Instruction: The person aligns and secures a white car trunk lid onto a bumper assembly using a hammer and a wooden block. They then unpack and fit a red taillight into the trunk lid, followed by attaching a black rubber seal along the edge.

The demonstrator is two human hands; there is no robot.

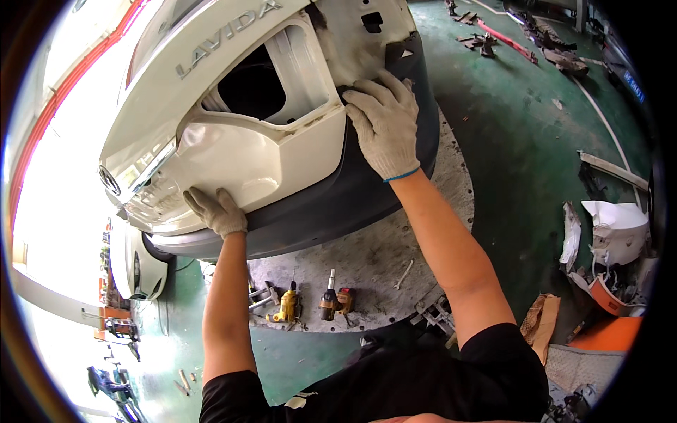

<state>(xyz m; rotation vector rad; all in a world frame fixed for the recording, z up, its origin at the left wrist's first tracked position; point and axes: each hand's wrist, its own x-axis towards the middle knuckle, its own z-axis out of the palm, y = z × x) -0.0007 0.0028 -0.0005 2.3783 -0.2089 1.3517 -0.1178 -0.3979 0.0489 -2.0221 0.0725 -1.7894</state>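
**A:** What is closest to the camera?

**B:** At the bottom edge, the person's black sleeves. Two bare forearms rise from them toward the middle of the frame. Between the arms, low and centre, a yellow power tool (288,304) and a dark one with an orange handle (330,302) lie on a grey concrete patch (367,261) in the green floor (522,141).

**A:** And the hands?

**B:** Both wear pale knit gloves. The left hand (217,210), left of centre, curls its fingers over the lower edge of a cream-white bumper panel (261,151). The right hand (384,121), upper centre, is spread flat with its fingertips hooked at the panel's right edge, where it meets a dark grey lower trim (338,204).

**A:** How does the panel look?

**B:** Glossy and cream-white, filling the upper left of the frame on the rear of a car, with a large rectangular opening (250,88) where a light would sit. It looks partly loose at the right edge.

**A:** What could go wrong?

**B:** I judge the panel could drop or twist if either grip slips, and could land on the tools below. A sharp pull may crack it.

**A:** Farther off?

**B:** Broken white and orange car parts (610,240) at the right edge, scrap (508,39) at the upper right.
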